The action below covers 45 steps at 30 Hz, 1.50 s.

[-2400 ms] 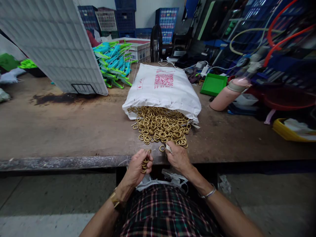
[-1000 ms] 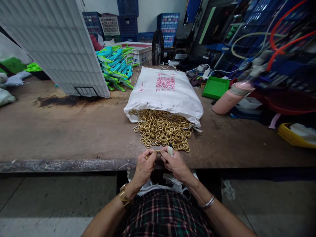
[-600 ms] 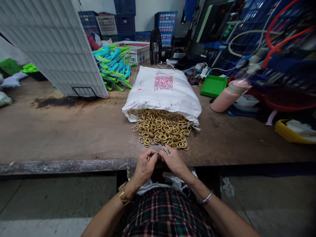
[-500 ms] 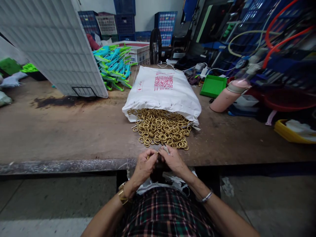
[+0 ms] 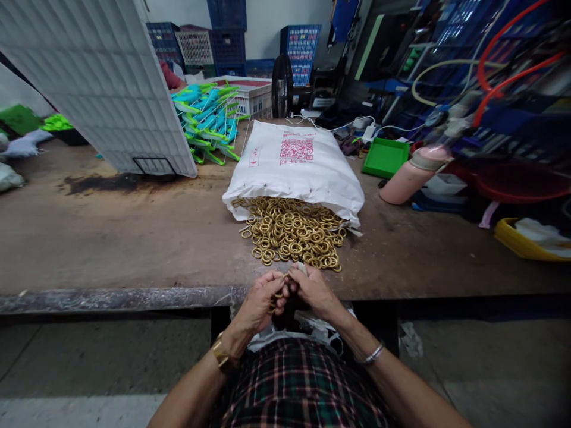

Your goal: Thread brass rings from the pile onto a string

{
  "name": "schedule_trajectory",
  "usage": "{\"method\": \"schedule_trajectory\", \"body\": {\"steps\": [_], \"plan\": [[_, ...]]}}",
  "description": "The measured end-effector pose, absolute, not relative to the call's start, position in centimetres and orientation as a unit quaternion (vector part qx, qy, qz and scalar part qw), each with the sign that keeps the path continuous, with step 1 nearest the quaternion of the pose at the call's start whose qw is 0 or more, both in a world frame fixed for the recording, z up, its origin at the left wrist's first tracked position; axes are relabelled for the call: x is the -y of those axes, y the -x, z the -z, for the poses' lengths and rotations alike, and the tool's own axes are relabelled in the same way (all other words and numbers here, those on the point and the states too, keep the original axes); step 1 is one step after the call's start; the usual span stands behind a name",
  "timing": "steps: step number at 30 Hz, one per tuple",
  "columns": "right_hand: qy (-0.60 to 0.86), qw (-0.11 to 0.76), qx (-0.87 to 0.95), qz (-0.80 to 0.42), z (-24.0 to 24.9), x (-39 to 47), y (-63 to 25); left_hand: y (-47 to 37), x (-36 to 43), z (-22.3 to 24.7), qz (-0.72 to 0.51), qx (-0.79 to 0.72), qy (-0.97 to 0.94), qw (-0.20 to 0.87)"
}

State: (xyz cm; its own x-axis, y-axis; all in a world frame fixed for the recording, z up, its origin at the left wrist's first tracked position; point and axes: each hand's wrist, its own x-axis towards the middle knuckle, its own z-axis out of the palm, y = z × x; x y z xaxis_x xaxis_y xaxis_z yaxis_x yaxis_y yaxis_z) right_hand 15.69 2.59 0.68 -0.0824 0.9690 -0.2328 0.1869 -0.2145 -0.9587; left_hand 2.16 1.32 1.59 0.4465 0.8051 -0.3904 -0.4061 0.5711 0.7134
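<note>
**Two hands meet at a ring in front of the white sack**

The person's left hand (image 5: 261, 303) is curled around several held rings (image 5: 277, 295); the fingers cover most of them, so their number cannot be told. The right hand (image 5: 316, 294) is closed, pinching a pale piece (image 5: 302, 268) whose far end is dark; what it is cannot be made out. Between the fingertips of both hands is one upper ring (image 5: 286, 275), partly covered. Both hands are just in front of the white sack (image 5: 294, 172), at the near edge of the table (image 5: 111, 244).

The gold-coloured rings (image 5: 294, 235) spill from the sack's open mouth in a heap, overlapping too much to count; those deeper inside are hidden by the cloth. Left of the sack, one ribbed panel (image 5: 116, 89), cut off at the top, hides part of a reddish sleeve (image 5: 170, 76) of another person. Between panel and sack is a tangle of turquoise and green pieces (image 5: 209, 122), not countable.

Behind the sack is one black fan (image 5: 281, 86). To its right are one green tray (image 5: 385, 157) and one pink bottle (image 5: 404, 182), tilted in view. Farther right, one red basin (image 5: 513, 184) is blurred, and one yellow tub (image 5: 517, 239) is indistinct at its far side.
</note>
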Motion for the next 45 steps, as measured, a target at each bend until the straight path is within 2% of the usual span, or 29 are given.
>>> {"method": "schedule_trajectory", "body": {"steps": [5,10,15,22,45], "plan": [[0.619,0.345,0.572,-0.413,-0.9,-2.6,-15.8,-2.3,-1.1,-1.8,-0.393,-0.416,-0.298,0.764],[0.612,0.228,0.716,-0.248,-0.7,-1.8,-16.1,-2.2,-1.1,-1.9,-0.408,-0.462,-0.339,0.711],[0.591,0.132,0.777,-0.174,-0.5,-1.2,-15.9,-2.0,-1.3,-1.7,-0.41,-0.475,-0.374,0.683],[0.595,0.091,0.785,-0.145,-0.7,-1.3,-15.9,-2.0,-1.4,-1.7,-0.403,-0.497,-0.395,0.659],[0.617,0.096,0.769,-0.135,-0.4,-1.4,-15.7,-1.8,-1.1,-1.1,-0.395,-0.496,-0.436,0.639]]}}
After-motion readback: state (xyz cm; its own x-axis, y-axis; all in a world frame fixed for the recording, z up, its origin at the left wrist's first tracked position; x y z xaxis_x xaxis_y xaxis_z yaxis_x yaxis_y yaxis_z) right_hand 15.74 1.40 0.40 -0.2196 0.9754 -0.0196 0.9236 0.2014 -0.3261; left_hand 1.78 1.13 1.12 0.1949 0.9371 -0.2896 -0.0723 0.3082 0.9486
